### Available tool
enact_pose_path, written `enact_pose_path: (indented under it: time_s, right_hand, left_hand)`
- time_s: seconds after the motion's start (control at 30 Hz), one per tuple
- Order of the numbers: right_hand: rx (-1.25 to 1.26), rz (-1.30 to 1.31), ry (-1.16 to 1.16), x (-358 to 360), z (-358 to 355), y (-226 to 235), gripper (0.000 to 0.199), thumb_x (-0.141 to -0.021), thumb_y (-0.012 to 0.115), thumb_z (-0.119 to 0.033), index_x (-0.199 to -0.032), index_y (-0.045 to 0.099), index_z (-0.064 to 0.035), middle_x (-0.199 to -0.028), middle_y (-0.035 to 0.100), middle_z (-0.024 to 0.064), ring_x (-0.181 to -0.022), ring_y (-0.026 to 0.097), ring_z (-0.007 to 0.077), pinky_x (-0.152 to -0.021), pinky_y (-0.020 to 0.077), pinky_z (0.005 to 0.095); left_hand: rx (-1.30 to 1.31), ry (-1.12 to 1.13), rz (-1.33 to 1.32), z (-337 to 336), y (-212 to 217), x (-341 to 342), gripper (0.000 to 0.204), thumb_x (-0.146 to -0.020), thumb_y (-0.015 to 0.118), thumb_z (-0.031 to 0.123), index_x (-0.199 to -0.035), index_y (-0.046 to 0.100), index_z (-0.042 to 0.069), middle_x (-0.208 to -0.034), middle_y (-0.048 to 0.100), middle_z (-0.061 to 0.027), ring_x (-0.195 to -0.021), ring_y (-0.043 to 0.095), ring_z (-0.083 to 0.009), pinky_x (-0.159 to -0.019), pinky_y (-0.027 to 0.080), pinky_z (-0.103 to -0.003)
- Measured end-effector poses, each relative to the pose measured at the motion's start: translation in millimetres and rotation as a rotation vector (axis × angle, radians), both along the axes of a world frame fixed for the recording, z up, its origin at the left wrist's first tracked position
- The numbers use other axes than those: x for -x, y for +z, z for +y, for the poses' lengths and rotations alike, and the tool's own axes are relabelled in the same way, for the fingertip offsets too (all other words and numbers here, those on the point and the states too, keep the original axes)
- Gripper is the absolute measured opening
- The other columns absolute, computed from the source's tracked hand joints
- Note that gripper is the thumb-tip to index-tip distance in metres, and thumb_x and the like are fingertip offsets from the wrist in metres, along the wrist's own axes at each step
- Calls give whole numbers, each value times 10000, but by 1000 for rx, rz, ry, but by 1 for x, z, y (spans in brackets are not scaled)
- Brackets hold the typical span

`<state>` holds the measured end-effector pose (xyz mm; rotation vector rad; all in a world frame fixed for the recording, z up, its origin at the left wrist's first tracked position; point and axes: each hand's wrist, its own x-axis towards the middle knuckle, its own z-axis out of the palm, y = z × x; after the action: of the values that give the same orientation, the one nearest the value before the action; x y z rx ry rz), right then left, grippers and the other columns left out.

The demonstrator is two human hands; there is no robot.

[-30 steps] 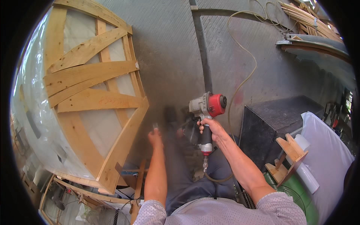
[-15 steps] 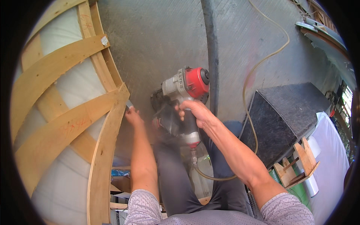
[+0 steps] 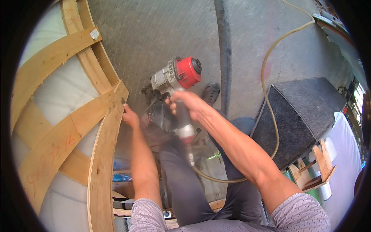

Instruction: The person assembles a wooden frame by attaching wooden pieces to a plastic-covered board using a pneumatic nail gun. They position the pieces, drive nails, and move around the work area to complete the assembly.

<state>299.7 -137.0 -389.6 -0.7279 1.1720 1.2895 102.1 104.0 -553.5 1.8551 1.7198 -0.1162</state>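
My right hand (image 3: pixel 187 103) is wrapped round the grip of an air nail gun (image 3: pixel 166 79), silver with a red cap. Its nose points left, toward the wooden frame (image 3: pixel 101 162) but apart from it. A beige air hose (image 3: pixel 216 180) joins the bottom of the grip. My left hand (image 3: pixel 131 118) is closed at the frame's edge, just below the corner where several boards meet. Part of its fingers is hidden behind the wood. The frame has crossing boards with red handwritten marks, over whitish sheeting (image 3: pixel 73 91).
A black speckled box (image 3: pixel 297 108) stands on the grey concrete floor (image 3: pixel 154 34) at the right. Beside it are a small wooden piece (image 3: pixel 322 162) and a white sheet (image 3: pixel 348 154). The hose loops across the right side. A dark shoe (image 3: pixel 211 92) shows beyond the nail gun.
My right hand has brought the nail gun leftward and slightly farther from me. The frame sits slightly more to the left in view, with my left hand still at its edge.
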Motion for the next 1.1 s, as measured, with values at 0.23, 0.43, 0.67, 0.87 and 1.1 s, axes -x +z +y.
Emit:
enact_pose_path:
  time_s: [0.23,0.43,0.67,0.87,1.1]
  right_hand:
    - [-130,118,-171,22,18,-31,112,-814,597,-52,-904,554,-1,-865,640,104,-614,585,128,-546,547,304]
    - [-175,134,-206,28,24,-40,109,-814,593,-49,-899,547,0,-848,638,108,-602,584,130,-543,548,307]
    - [-142,123,-175,29,32,-40,127,-814,570,-70,-895,606,22,-770,604,67,-600,555,118,-580,522,288]
    - [-181,202,-164,36,41,-51,118,-803,576,-65,-885,610,12,-767,610,75,-589,556,139,-571,524,307]
    - [-201,202,-294,34,41,-68,120,-785,584,-57,-883,552,5,-795,635,98,-564,569,129,-535,540,323]
  left_hand:
    - [50,195,-194,-14,13,-15,395,-917,645,264,-1110,614,-79,-1017,677,-171,-829,674,-232,-740,557,-362]
    - [307,259,-252,-5,18,-8,427,-962,608,289,-1205,560,-59,-1129,652,-164,-993,633,-230,-862,520,-372]
    - [520,255,-393,17,-6,29,368,-997,542,223,-1258,526,-35,-1166,630,-151,-1049,607,-224,-914,502,-368]
    - [682,246,-367,29,7,40,377,-1023,447,219,-1302,503,-28,-1225,606,-166,-1075,597,-235,-915,510,-369]
    - [615,1,-388,33,0,64,367,-1015,420,188,-1309,503,-16,-1222,626,-146,-1081,616,-263,-943,492,-384]
